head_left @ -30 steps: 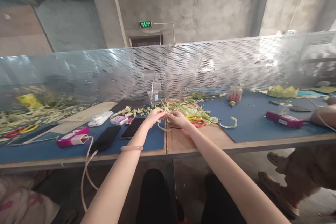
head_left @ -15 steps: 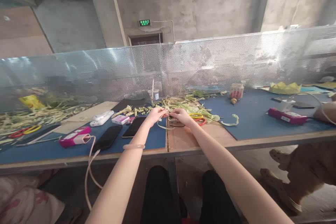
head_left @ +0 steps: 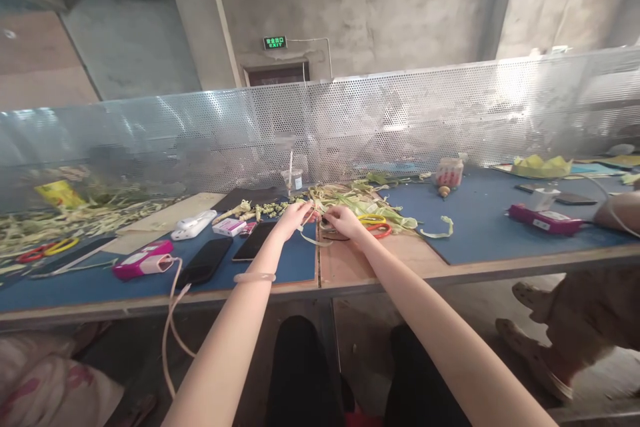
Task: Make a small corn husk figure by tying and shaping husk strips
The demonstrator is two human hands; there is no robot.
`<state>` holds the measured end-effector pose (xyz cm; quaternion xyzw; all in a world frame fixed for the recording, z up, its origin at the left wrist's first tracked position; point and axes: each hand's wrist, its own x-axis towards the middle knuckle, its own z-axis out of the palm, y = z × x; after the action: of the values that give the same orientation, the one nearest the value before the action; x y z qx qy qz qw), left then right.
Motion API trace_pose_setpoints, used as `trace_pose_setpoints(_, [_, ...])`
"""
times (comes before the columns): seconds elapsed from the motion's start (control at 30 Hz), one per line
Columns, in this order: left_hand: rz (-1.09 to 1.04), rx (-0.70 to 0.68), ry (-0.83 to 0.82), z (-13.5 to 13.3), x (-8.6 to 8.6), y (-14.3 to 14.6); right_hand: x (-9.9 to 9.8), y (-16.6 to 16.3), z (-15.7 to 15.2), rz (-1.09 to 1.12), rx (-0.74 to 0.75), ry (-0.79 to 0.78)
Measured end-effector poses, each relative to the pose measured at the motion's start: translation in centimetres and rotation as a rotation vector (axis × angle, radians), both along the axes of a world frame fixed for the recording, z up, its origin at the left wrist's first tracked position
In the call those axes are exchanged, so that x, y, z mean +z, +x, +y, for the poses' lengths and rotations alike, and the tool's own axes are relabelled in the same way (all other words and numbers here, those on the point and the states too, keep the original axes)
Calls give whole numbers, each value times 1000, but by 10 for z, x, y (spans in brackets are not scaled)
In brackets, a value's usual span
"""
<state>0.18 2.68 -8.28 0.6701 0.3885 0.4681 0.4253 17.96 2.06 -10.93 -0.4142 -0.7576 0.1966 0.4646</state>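
Note:
Over the table's middle, my left hand pinches a thin pale strip of dried plant leaf, whose loose end curls down below the fingers. My right hand is close beside it, fingertips pressed together around something small and dark that I cannot make out. Behind both hands lies a pile of pale green and straw-coloured leaf strips. Scissors with yellow and red handles rest by my right wrist. Small knotted green pieces lie in a heap behind my left hand.
Left of my arm are phones, a white power strip, a magenta device with a cable, and another pair of scissors. A plastic cup and a jar stand behind. Another person's arm is at far right.
Both hands stay in nearly the same place, with the fingers shifting slightly. The strip's loose end has moved a little under my left fingers.

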Motion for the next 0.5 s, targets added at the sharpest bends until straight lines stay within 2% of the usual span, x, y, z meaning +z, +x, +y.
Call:
trace_pose_setpoints(0.2, [87,5,25,-1,-2,0,1,-4,-13,-318,-246,121])
trace_pose_setpoints(0.5, [112,82,100,3,-4,-2,9,-11,-25,-566,-362,163])
